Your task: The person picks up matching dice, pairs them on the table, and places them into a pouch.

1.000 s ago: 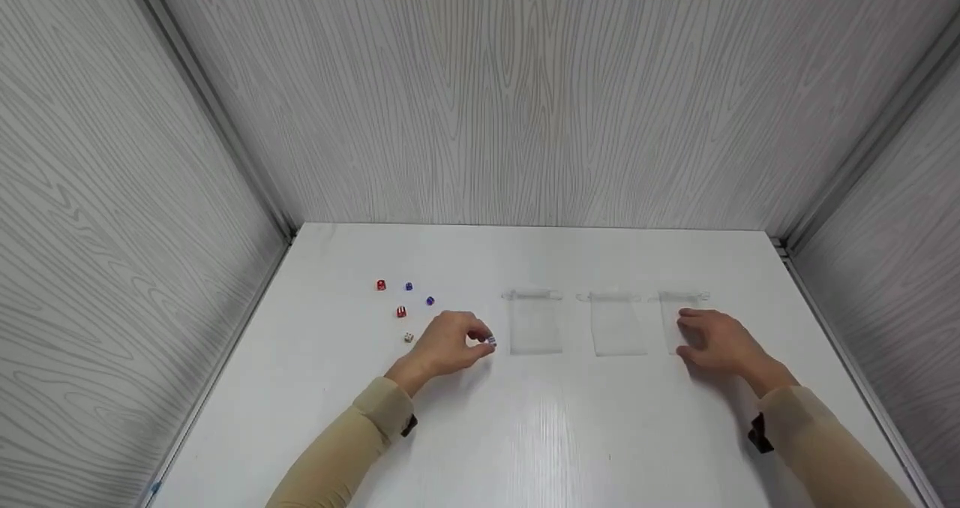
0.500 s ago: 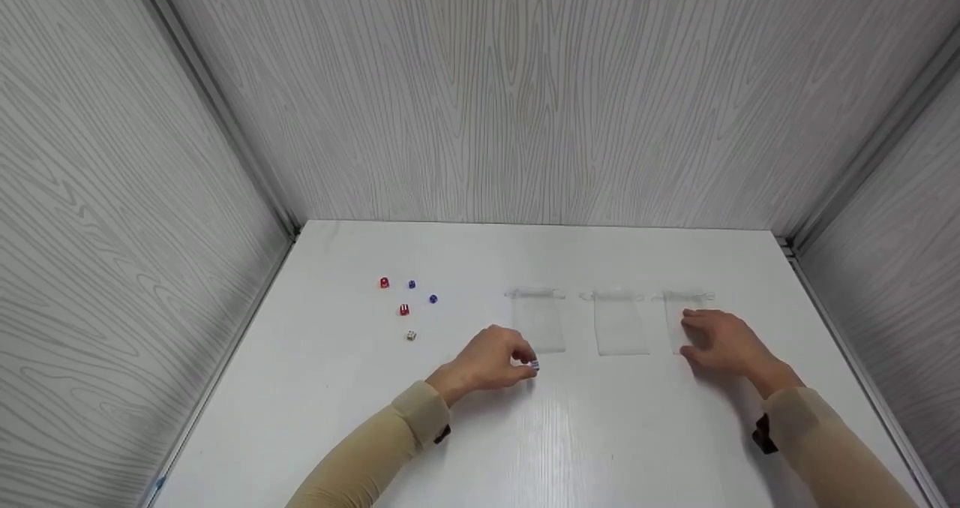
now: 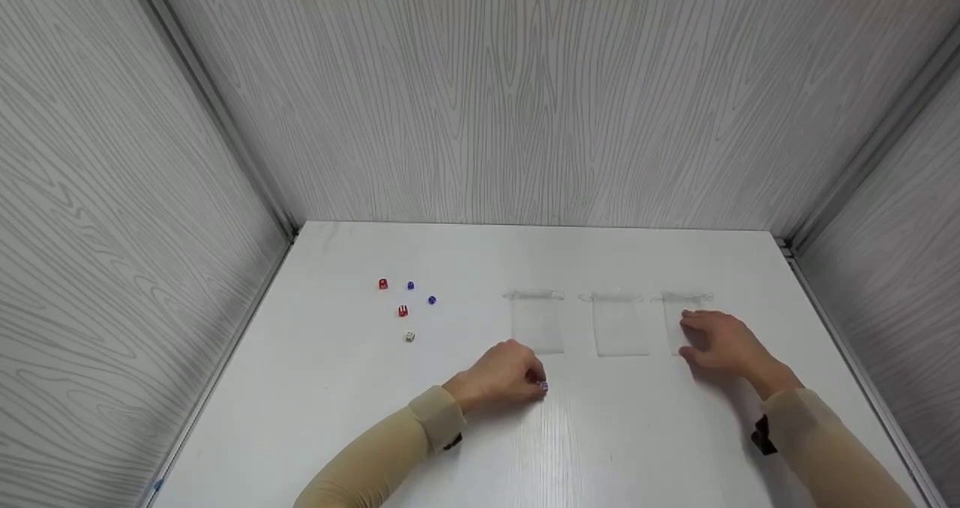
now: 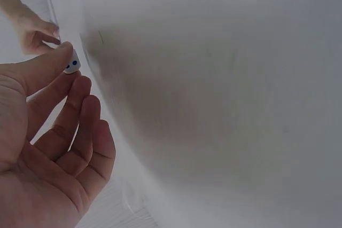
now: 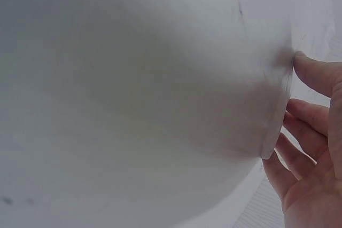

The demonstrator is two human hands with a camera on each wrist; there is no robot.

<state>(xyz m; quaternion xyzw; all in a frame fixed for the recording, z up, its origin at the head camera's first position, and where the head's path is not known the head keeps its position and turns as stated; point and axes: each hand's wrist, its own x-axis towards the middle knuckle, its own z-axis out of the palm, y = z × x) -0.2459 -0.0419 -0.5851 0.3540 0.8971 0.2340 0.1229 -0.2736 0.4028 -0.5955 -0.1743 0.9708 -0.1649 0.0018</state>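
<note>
My left hand pinches a small white die with blue dots between thumb and forefinger, low over the table just in front of the leftmost sheer drawstring pouch. In the left wrist view the other fingers curve loosely below the die. My right hand rests with spread, slightly bent fingertips on the rightmost pouch, partly covering it. Its fingers touch the pouch's thin see-through edge in the right wrist view. A similar middle pouch lies flat between the two.
On the left side of the white table lie two red dice, one farther back and a nearer red die. Two smaller blue dice and a pale die sit close by. Panels wall the table's back and sides.
My left hand has carried the white die right and toward me, from left of the leftmost pouch to in front of it. The right hand stays on the rightmost pouch.
</note>
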